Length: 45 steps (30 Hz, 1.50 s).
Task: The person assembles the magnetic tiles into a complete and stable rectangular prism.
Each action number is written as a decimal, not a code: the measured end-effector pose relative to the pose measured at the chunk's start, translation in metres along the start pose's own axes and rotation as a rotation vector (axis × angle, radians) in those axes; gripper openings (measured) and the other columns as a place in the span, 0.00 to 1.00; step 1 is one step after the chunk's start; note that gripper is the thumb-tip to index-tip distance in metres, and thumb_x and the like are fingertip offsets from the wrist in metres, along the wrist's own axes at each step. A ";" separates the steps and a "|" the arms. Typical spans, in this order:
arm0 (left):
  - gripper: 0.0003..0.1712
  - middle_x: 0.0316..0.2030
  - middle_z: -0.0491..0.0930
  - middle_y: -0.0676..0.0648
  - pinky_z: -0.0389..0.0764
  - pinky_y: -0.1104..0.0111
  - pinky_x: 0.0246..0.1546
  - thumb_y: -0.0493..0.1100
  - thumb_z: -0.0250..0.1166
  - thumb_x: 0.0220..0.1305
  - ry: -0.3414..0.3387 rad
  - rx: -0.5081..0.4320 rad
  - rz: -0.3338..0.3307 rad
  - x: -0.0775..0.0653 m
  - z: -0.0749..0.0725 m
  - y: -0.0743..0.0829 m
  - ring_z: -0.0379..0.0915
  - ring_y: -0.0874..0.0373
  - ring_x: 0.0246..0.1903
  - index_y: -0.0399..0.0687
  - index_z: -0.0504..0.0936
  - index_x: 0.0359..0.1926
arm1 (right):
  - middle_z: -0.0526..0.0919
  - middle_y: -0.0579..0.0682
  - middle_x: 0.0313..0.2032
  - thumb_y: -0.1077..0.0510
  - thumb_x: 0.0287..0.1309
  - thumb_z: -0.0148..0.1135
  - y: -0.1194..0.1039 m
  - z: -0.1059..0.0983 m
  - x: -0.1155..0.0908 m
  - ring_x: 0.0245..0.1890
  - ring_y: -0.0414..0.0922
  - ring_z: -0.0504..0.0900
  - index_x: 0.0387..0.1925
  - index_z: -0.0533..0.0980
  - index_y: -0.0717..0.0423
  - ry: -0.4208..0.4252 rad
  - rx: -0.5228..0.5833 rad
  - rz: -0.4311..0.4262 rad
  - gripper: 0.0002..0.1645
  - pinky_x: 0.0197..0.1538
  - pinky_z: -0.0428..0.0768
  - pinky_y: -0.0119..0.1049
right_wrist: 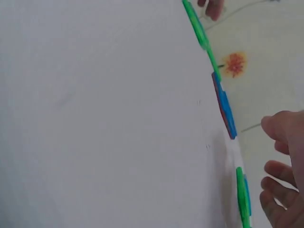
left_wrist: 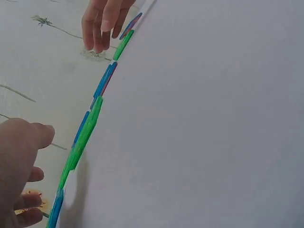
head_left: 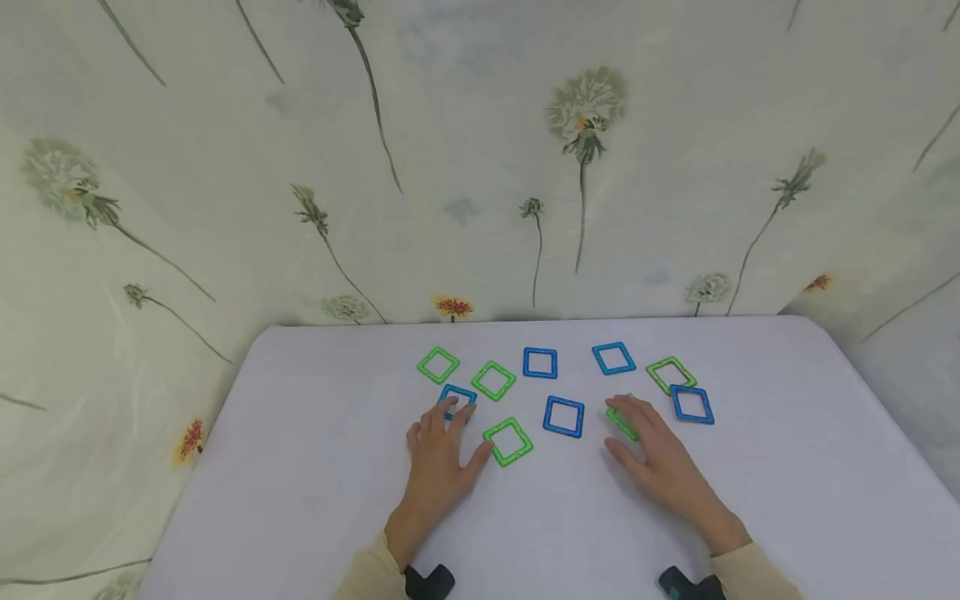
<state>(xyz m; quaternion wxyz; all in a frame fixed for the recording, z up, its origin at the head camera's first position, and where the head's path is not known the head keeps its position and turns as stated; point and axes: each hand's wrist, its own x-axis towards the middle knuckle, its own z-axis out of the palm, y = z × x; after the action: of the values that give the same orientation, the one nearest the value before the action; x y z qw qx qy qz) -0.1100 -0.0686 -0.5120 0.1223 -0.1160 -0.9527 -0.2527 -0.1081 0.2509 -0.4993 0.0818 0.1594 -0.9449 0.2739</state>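
In the head view my left hand (head_left: 437, 468) is held with fingers spread over a blue square frame (head_left: 462, 389), partly hiding it. Its thumb overlaps the near-left side of a green square frame (head_left: 518, 456). My right hand (head_left: 671, 471) reaches across another green frame (head_left: 622, 425), its fingers and thumb apart and covering part of that frame. Between the hands lies a blue frame (head_left: 562, 432). Both wrist views show the left hand (left_wrist: 19, 166) and the right hand (right_wrist: 287, 175) with loosely bent fingers, nothing held in them, raised over the flat frames.
Farther back on the white table (head_left: 300, 467) lie two green frames, a left one (head_left: 429, 374) and its neighbour (head_left: 484, 391), and two blue ones. At right, a blue frame (head_left: 695, 420) overlaps a green one (head_left: 662, 363). A flower-patterned cloth (head_left: 465, 125) hangs behind.
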 end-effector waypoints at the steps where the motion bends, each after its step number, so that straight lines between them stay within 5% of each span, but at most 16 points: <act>1: 0.32 0.63 0.64 0.46 0.61 0.47 0.57 0.61 0.61 0.59 0.013 -0.020 0.006 -0.001 0.002 0.003 0.58 0.49 0.62 0.55 0.70 0.62 | 0.66 0.49 0.65 0.48 0.61 0.60 -0.002 0.002 -0.001 0.66 0.51 0.64 0.66 0.63 0.48 0.009 0.020 0.004 0.33 0.65 0.67 0.46; 5: 0.30 0.62 0.65 0.46 0.68 0.52 0.55 0.58 0.62 0.60 0.014 -0.113 0.056 -0.005 0.009 0.012 0.60 0.51 0.60 0.56 0.70 0.62 | 0.68 0.46 0.63 0.50 0.62 0.60 -0.009 0.012 -0.002 0.65 0.48 0.65 0.65 0.64 0.46 0.032 0.117 0.024 0.31 0.67 0.57 0.19; 8: 0.30 0.63 0.62 0.48 0.69 0.55 0.56 0.58 0.61 0.61 -0.018 -0.137 0.105 -0.007 0.012 0.017 0.59 0.53 0.60 0.58 0.68 0.63 | 0.67 0.45 0.63 0.51 0.61 0.60 -0.012 0.019 -0.003 0.64 0.46 0.65 0.65 0.63 0.46 0.032 0.156 0.020 0.31 0.63 0.49 0.09; 24: 0.36 0.60 0.68 0.51 0.69 0.60 0.53 0.60 0.65 0.56 -0.051 -0.018 0.175 -0.009 0.023 0.021 0.62 0.55 0.59 0.59 0.67 0.64 | 0.64 0.48 0.66 0.52 0.61 0.61 -0.016 0.035 -0.003 0.67 0.49 0.62 0.65 0.64 0.47 0.038 0.206 0.008 0.31 0.65 0.46 0.09; 45: 0.33 0.58 0.73 0.54 0.70 0.60 0.54 0.53 0.68 0.57 -0.082 -0.083 0.127 -0.001 0.019 0.013 0.65 0.57 0.58 0.59 0.69 0.62 | 0.65 0.50 0.65 0.54 0.59 0.63 -0.016 0.042 0.007 0.66 0.48 0.63 0.64 0.65 0.48 0.054 0.202 -0.008 0.31 0.65 0.47 0.10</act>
<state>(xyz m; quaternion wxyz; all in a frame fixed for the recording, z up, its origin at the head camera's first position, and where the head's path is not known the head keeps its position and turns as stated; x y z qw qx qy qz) -0.1091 -0.0479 -0.5228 0.0939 -0.1916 -0.9364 -0.2785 -0.1120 0.2134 -0.5246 0.0918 0.1634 -0.9092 0.3718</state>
